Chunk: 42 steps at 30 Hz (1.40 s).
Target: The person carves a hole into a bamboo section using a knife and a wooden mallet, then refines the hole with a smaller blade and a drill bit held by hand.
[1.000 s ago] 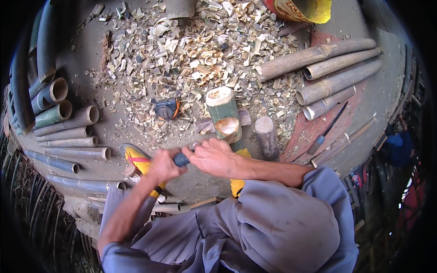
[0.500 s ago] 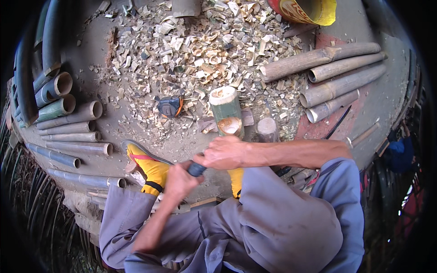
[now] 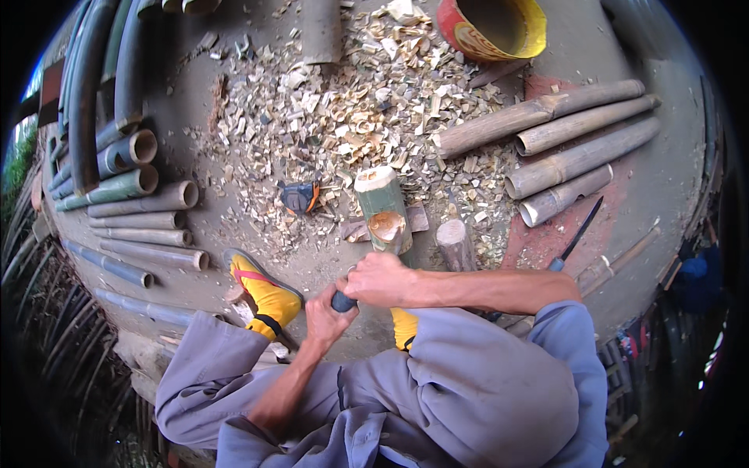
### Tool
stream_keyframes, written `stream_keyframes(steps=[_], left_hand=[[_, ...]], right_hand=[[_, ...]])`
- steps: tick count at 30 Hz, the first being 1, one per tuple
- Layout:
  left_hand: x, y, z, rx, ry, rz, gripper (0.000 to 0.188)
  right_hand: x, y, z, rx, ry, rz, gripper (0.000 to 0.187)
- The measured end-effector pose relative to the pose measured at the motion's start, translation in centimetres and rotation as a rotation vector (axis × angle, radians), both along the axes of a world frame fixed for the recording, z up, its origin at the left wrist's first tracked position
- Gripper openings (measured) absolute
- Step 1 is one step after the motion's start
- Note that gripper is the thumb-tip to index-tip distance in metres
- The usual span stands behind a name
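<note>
Dark handle (image 3: 342, 302) is clasped by left hand (image 3: 326, 318) and right hand (image 3: 382, 279) near a notched green bamboo section (image 3: 378, 202)

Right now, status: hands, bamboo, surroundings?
Left hand and right hand clenched on dark-handled tool. Green bamboo ahead, opening in its side. Chips scattered beyond.

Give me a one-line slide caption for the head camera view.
Left hand and right hand grip a dark-handled tool by a notched green bamboo piece, pale chips strewn beyond.
</note>
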<state>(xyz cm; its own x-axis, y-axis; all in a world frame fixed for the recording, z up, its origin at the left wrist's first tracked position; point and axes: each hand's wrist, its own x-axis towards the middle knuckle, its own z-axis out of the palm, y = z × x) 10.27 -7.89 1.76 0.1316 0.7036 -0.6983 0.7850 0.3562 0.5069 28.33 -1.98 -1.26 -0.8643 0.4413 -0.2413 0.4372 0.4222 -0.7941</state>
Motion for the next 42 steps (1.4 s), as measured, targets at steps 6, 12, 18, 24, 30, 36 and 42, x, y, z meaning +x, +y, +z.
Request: stream_keyframes(steps=[6,12,18,24,30,36,42], left_hand=[[-1.9,5.9,-1.3,0.257,0.102,-0.204,0.028],[-1.0,16.2,1.8,0.362,0.138,-0.787,0.025],[8.0,24.6,4.5,0.551,0.092,-1.356,0.012],[-1.0,10.5,0.1,0.342,0.09,-0.373,0.016],[-2.1,10.7,2.0,0.027,0.102,-0.152,0.031],[1.0,20.0,3.3,0.326,0.076,-0.792,0.021],[10.8,26.9,5.2,0.384,0.156,-1.437,0.002]], right_hand=[[-1.7,1.6,-1.5,0.125,-0.008,-0.303,0.018],[-1.4,2.6,-0.4,0.135,0.124,-0.807,0.036],[0.8,3.8,0.7,0.012,0.301,-1.205,0.038],[-0.7,2.5,-1.0,0.092,-0.073,-0.425,0.026],[-1.2,3.9,0.9,0.037,-0.006,-0.373,0.026],[0.0,4.2,1.1,0.12,0.139,-0.829,0.046],[1.5,4.1,0.3,0.066,0.297,-1.291,0.056]])
